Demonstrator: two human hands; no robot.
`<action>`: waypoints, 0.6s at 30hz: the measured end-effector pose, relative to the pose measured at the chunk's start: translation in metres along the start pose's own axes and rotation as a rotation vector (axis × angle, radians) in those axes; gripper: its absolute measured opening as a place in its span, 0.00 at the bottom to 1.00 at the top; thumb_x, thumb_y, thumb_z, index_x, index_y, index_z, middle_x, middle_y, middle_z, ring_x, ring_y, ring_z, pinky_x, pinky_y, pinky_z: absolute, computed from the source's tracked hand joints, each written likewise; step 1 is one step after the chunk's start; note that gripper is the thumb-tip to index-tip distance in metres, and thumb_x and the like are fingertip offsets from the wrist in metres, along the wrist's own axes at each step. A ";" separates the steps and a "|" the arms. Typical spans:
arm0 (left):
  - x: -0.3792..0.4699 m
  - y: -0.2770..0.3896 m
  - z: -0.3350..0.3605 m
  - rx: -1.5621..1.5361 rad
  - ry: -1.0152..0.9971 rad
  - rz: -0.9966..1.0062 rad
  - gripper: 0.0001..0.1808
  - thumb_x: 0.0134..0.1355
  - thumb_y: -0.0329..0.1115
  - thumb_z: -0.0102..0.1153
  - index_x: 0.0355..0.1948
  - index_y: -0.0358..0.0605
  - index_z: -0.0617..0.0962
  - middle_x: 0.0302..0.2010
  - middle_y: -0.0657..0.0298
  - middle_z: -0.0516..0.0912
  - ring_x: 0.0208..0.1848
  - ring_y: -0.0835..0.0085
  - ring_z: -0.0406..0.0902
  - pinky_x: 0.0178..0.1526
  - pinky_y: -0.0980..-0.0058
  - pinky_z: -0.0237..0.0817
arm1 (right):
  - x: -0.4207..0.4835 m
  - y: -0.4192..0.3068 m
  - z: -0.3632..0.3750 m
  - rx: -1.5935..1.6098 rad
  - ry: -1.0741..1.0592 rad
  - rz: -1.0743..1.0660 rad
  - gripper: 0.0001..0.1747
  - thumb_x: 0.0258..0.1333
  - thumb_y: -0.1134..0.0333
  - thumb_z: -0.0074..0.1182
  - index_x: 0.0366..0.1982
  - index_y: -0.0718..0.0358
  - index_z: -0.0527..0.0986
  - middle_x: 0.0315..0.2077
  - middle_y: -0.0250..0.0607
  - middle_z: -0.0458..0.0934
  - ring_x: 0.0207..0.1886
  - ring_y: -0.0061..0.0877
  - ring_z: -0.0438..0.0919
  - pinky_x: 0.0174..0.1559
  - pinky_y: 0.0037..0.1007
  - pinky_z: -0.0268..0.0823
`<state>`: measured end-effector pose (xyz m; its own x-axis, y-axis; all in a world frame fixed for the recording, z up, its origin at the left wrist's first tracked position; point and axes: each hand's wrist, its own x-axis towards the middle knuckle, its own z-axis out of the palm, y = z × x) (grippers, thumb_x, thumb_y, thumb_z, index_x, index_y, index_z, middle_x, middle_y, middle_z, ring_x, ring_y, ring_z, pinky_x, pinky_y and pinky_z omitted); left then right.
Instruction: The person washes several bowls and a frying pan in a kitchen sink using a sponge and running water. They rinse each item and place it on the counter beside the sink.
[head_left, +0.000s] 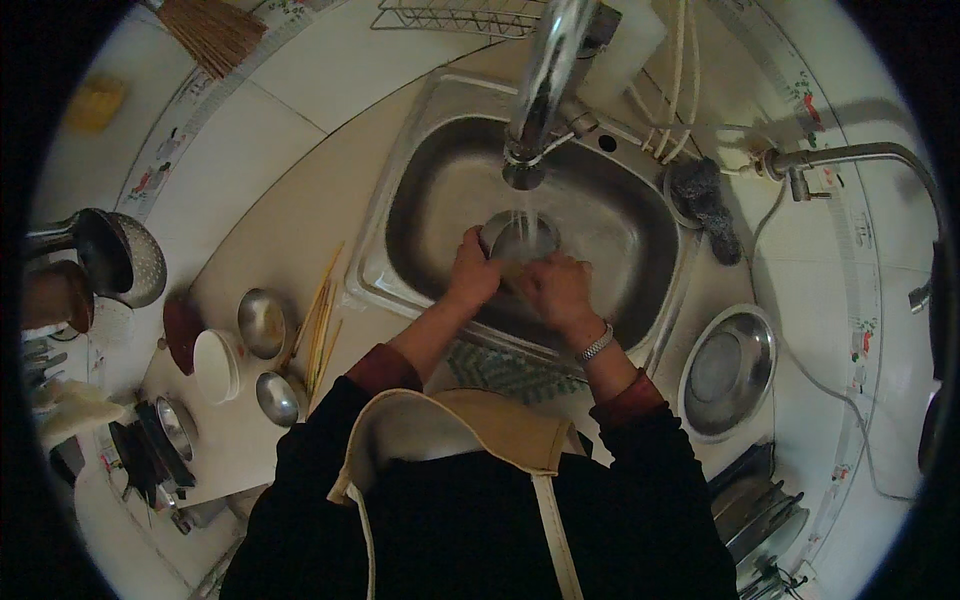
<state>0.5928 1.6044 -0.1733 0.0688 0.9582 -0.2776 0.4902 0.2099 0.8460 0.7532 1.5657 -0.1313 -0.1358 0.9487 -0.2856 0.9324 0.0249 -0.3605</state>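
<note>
Water runs from the chrome faucet (541, 97) into a small round bowl (517, 234), which looks metal, inside the stainless steel sink (420, 217). My left hand (477, 271) grips the bowl's left side, with the thumb along its rim. At the near right edge of the bowl is my right hand (559, 289), its fingers curled and blurred. Whether those fingers pinch the rim or hold some small thing is hidden. A metal watch band (598, 343) circles my right wrist.
Chopsticks (322, 322), small metal bowls (262, 324) and a white container (216, 367) stand on the left counter. Right of the sink are a metal basin (727, 373) and a dark scouring pad (701, 199). A patterned cloth (517, 373) lies along the front edge.
</note>
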 end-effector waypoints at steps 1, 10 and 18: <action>-0.003 0.000 0.000 0.052 0.018 0.052 0.30 0.54 0.28 0.54 0.59 0.35 0.65 0.48 0.43 0.77 0.46 0.49 0.79 0.51 0.60 0.70 | 0.000 0.002 -0.001 -0.087 -0.010 -0.005 0.17 0.52 0.55 0.58 0.42 0.54 0.79 0.37 0.44 0.81 0.43 0.36 0.78 0.46 0.41 0.68; -0.008 0.008 0.011 -0.208 0.046 0.005 0.34 0.51 0.23 0.53 0.61 0.32 0.62 0.48 0.39 0.75 0.52 0.45 0.75 0.57 0.56 0.65 | 0.014 0.032 0.050 1.155 -0.047 0.426 0.29 0.49 0.57 0.65 0.51 0.65 0.73 0.40 0.51 0.80 0.35 0.42 0.81 0.37 0.39 0.74; -0.008 0.012 -0.004 0.163 -0.080 0.063 0.34 0.53 0.26 0.54 0.62 0.39 0.61 0.48 0.43 0.77 0.51 0.48 0.77 0.52 0.56 0.67 | 0.029 0.038 0.068 0.311 0.202 -0.292 0.21 0.49 0.64 0.63 0.45 0.64 0.77 0.36 0.51 0.81 0.35 0.34 0.82 0.37 0.34 0.74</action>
<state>0.5947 1.5994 -0.1595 0.1700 0.9485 -0.2674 0.6169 0.1092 0.7795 0.7619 1.5726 -0.2133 -0.2810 0.9591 0.0350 0.7158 0.2338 -0.6580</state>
